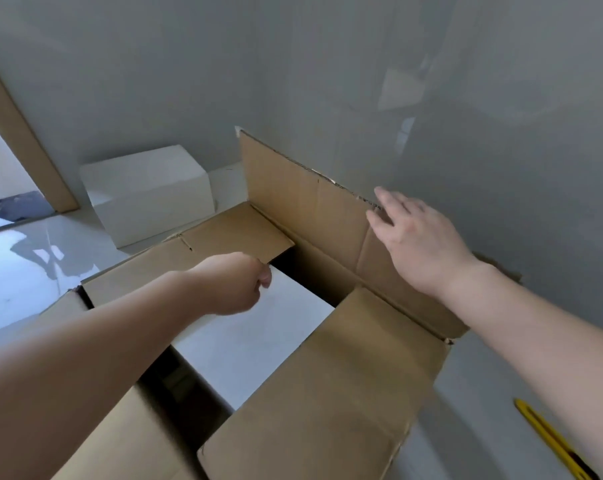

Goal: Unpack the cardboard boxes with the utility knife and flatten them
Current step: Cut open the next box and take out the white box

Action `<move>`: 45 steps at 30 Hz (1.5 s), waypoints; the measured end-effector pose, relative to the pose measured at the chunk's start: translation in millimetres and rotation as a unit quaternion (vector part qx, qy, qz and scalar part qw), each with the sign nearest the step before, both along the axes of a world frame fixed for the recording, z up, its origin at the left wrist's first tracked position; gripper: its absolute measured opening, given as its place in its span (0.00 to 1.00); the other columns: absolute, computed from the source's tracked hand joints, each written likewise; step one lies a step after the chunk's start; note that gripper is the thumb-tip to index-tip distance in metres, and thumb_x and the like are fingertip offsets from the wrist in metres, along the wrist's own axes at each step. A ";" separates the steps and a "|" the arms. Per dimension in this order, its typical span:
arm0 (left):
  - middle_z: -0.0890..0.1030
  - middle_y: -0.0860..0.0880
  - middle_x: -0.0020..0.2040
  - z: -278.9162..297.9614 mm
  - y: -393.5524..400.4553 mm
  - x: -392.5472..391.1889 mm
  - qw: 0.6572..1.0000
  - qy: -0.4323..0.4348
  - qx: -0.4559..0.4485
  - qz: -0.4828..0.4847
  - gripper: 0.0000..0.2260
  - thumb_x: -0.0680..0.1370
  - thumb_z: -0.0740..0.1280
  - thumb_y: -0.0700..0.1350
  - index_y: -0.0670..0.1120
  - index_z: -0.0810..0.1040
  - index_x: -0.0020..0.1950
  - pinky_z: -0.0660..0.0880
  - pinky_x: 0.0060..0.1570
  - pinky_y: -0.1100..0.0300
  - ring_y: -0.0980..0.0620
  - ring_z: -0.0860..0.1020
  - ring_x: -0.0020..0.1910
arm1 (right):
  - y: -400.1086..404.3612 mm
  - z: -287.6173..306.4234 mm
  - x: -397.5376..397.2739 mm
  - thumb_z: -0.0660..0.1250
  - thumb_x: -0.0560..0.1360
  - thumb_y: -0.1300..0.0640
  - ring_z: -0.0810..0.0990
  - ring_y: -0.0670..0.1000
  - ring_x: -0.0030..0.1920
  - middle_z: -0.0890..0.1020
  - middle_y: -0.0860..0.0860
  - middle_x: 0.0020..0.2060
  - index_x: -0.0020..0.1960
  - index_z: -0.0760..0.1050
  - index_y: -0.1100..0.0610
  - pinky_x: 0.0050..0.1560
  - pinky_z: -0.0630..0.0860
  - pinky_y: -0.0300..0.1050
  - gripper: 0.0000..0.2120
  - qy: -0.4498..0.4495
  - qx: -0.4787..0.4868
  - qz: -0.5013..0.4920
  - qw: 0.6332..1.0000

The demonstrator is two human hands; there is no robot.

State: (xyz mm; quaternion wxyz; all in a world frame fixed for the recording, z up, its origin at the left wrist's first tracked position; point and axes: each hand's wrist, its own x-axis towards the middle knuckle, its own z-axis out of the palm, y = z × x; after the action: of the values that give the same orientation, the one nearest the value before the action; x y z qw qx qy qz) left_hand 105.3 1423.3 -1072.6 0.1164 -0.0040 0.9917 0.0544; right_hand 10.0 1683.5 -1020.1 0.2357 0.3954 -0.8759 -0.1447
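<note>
Where walls meet, glossy floor (23, 278)

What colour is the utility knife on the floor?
Yellow with a dark tip, the utility knife shows at the head view's lower right.

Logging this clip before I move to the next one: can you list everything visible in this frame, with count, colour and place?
cardboard box: one, brown, centre foreground, top flaps open, far flap upright against the wall
white box inside: one, white, within the open cardboard box
white box on floor: one, white, left background by the wall
utility knife: one, yellow and black, on the floor at bottom right
wall: grey, glossy, across the background
floor: white, glossy, left side
door frame: one, tan, far left
left hand: one, grips the edge of the left inner flap
right hand: one, fingers straight, at the upright far flap
</note>
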 end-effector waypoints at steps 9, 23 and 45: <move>0.72 0.57 0.62 -5.0 10.2 -6.8 1.000 0.013 0.010 -0.011 0.16 0.78 0.57 0.44 0.56 0.73 0.63 0.70 0.50 0.61 0.54 0.73 0.58 | 25.4 -70.5 -17.8 0.46 0.82 0.42 0.36 0.57 0.77 0.38 0.58 0.77 0.78 0.44 0.58 0.76 0.39 0.54 0.32 -0.185 0.115 -0.167 0.962; 0.70 0.50 0.70 -41.3 6.7 20.4 0.997 -0.062 0.052 -0.003 0.21 0.82 0.56 0.53 0.46 0.64 0.73 0.68 0.66 0.55 0.49 0.70 0.67 | -7.0 -109.2 1.2 0.46 0.80 0.37 0.46 0.57 0.77 0.45 0.57 0.78 0.79 0.43 0.56 0.76 0.46 0.51 0.35 -0.380 0.007 -0.219 0.899; 0.45 0.42 0.78 -38.8 -24.2 33.7 0.995 0.050 -0.091 0.002 0.31 0.81 0.55 0.56 0.42 0.50 0.78 0.46 0.74 0.52 0.45 0.44 0.77 | -67.4 -89.6 28.6 0.49 0.80 0.38 0.45 0.54 0.78 0.44 0.56 0.78 0.79 0.49 0.52 0.75 0.44 0.47 0.32 -0.379 -0.013 -0.087 0.921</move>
State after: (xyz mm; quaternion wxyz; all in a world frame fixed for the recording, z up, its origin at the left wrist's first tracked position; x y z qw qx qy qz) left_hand 138.9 1399.0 -1111.4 0.0654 -0.0134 0.9971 -0.0359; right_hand 38.6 1616.1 -1109.7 -0.1219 0.3396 -0.9326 0.0072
